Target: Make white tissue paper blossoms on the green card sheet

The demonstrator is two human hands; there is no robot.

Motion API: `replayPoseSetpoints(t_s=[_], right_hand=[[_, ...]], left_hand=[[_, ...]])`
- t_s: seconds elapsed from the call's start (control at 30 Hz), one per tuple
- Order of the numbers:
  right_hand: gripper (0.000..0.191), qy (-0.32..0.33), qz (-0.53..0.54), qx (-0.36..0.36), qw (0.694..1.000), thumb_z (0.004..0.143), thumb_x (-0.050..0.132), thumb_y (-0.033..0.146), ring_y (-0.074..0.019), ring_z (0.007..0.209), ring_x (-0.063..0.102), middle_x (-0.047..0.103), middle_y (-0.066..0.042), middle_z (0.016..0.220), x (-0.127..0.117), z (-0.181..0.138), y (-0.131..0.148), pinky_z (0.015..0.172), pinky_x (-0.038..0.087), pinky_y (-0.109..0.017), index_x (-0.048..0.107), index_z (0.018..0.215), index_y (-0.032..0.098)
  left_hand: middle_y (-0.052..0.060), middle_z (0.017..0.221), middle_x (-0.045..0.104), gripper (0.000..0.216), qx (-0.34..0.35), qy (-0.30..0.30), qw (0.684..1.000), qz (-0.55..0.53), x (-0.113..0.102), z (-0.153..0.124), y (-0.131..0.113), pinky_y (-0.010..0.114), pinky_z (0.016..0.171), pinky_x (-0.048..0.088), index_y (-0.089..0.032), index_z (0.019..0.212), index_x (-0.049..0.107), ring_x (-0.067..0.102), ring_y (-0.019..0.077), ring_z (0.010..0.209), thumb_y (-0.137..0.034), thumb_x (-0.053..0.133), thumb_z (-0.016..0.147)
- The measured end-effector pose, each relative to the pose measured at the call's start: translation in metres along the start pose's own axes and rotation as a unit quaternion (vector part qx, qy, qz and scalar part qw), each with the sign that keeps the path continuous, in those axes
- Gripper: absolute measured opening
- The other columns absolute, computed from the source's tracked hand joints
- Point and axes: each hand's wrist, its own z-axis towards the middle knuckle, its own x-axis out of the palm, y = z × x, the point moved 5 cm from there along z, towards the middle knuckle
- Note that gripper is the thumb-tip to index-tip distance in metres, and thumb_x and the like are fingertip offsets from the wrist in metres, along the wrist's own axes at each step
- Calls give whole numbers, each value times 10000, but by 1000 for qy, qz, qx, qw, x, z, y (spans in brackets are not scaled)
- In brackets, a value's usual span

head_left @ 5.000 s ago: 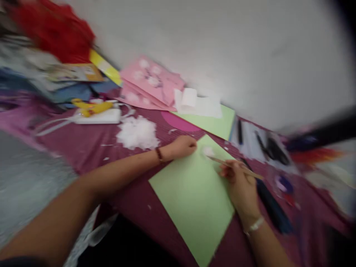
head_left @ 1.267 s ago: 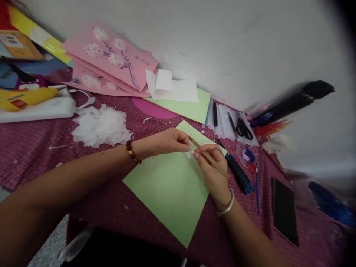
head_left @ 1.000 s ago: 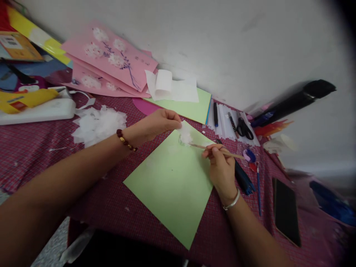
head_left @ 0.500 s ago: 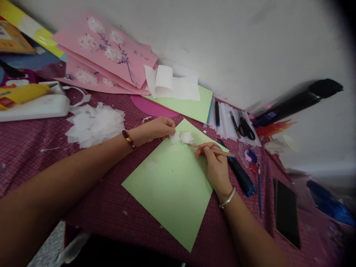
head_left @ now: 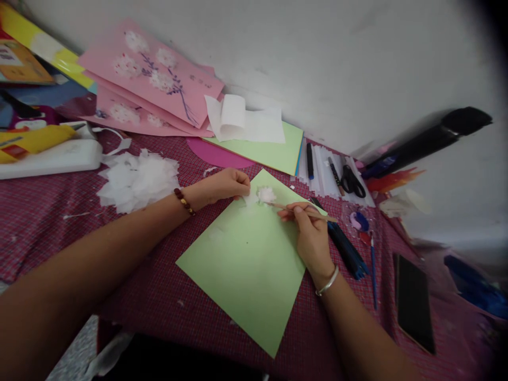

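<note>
A light green sheet of paper (head_left: 246,270) lies turned cornerwise on the table. Near its far corner sits a small ruffled white paper flower (head_left: 266,194). My left hand (head_left: 230,185), wearing a beaded bracelet, pinches a small piece of white tissue paper (head_left: 250,199) just left of the flower. In my right hand (head_left: 309,227) is a thin wooden stick (head_left: 317,214), held like a pen, its tip close to the flower's lower edge. Whether the tip touches the flower or the tissue is too small to tell.
Left of my forearm lies a pile of white tissue squares (head_left: 138,180), beside a yellow glue gun (head_left: 39,140). Pink cards with white flowers (head_left: 159,79) lean at the back. Rightward are scissors (head_left: 352,182), a dark blue pouch (head_left: 347,251), a paintbrush (head_left: 373,270) and a phone (head_left: 415,301).
Both hands hold nearly the same place over the green sheet. The tissue piece and the stick tip have shifted only slightly beside the flower; the view has moved a little.
</note>
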Motion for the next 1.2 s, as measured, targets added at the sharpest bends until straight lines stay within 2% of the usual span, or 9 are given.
replayPoseSetpoints(t_s=[0.17, 0.57, 0.73, 0.87, 0.97, 1.07, 1.2], right_hand=[[180, 26, -36, -7, 999, 894, 557, 357, -165, 733, 642, 687, -17, 777, 5, -1, 4, 742, 512, -335, 636, 837, 205], [224, 0, -56, -12, 998, 899, 542, 416, -187, 737, 637, 697, -31, 819, 2, 1, -1, 742, 506, -365, 633, 891, 211], [210, 7, -70, -24, 997, 908, 537, 400, -172, 711, 625, 700, -27, 839, 4, 1, 4, 737, 501, -355, 636, 898, 215], [195, 10, -61, -25, 998, 912, 538, 381, -162, 700, 623, 699, -24, 842, 5, 2, 5, 716, 497, -337, 636, 906, 213], [190, 10, -59, -29, 998, 911, 542, 375, -161, 687, 622, 699, -24, 835, 4, 3, 4, 709, 497, -336, 640, 904, 212], [194, 3, -49, -22, 999, 905, 548, 372, -167, 686, 628, 696, -30, 822, 3, 3, 1, 711, 501, -345, 644, 900, 204], [150, -55, 36, -7, 998, 871, 592, 344, -171, 721, 646, 670, -22, 819, -3, 0, 1, 670, 503, -323, 616, 850, 197]], left_hand=[[-29, 546, 485, 78, -12, -21, 1000, -7, -3, 0, 0, 211, 492, 265, -161, 619, 563, 405, 72, 500, -216, 568, 675], [-31, 525, 460, 99, -17, -21, 1000, 0, -2, -2, -4, 222, 468, 224, -161, 576, 536, 369, 69, 473, -203, 566, 661], [-40, 517, 451, 68, 1, -10, 1000, 9, 0, -1, -2, 218, 471, 218, -154, 616, 586, 354, 64, 470, -196, 558, 662], [-30, 580, 527, 133, 44, 9, 999, 19, 6, 6, -4, 207, 498, 259, -137, 710, 657, 390, 63, 505, -239, 583, 670], [-7, 626, 583, 155, 50, 12, 998, 43, 14, 10, -8, 204, 529, 314, -116, 711, 665, 450, 74, 547, -241, 589, 661], [2, 617, 601, 125, 51, -19, 995, 80, 19, 15, -8, 202, 529, 329, -110, 680, 651, 485, 86, 561, -207, 588, 632], [-6, 576, 590, 91, 59, -72, 988, 127, 20, 20, -3, 199, 502, 308, -117, 647, 636, 474, 85, 536, -193, 593, 623]])
